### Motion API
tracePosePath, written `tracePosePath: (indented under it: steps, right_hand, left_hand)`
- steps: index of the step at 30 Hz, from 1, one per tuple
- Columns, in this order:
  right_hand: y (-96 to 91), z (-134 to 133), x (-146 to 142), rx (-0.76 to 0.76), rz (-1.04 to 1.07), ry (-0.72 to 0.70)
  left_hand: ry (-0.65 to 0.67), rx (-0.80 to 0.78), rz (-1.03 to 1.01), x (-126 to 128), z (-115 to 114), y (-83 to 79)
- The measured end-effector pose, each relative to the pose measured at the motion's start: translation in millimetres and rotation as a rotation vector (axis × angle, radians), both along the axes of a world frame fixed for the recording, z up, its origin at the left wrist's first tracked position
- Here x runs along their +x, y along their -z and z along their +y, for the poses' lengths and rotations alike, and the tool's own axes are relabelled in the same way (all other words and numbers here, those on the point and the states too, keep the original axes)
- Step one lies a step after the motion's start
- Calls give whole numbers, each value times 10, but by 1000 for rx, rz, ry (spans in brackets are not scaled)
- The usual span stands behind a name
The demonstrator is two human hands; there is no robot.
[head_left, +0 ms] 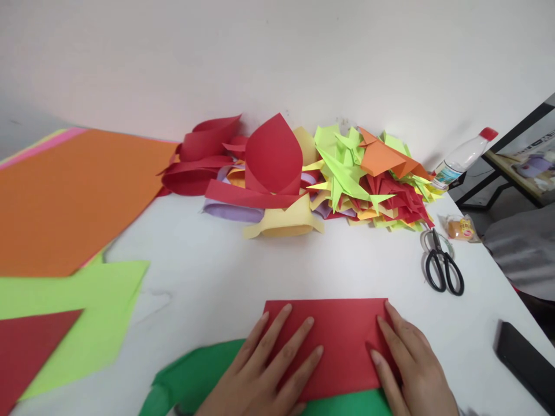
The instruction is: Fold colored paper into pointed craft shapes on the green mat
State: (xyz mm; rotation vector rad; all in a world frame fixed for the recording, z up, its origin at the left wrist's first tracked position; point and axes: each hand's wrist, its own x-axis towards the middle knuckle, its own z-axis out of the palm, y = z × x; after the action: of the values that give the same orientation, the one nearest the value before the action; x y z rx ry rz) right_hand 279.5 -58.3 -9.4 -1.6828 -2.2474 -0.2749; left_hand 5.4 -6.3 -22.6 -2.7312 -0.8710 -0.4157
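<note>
A folded red paper rectangle (342,329) lies at the near edge of the white table (225,271), partly over a green sheet (195,370). My left hand (269,370) rests flat on the red paper's left part, fingers spread and stretched out. Along the red paper's right edge lies my right hand (407,364), its fingers extended and pressing down. Neither hand grips anything.
A heap of folded and curled coloured paper pieces (312,173) sits by the wall. Large orange (73,196), lime (95,312) and red (26,346) sheets lie at left. Black scissors (442,266), a plastic bottle (462,156), a small wrapped snack (462,228) and a black phone (526,364) are at right.
</note>
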Motion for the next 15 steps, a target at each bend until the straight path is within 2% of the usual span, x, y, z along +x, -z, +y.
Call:
tracePosePath:
  steps: [8, 15]
  right_hand:
    - [-25, 14, -12, 4, -24, -6]
    - [-113, 64, -85, 76, -3, -8]
  left_hand:
    - [-2, -21, -35, 2, 3, 2]
    - [4, -12, -47, 4, 29, -19]
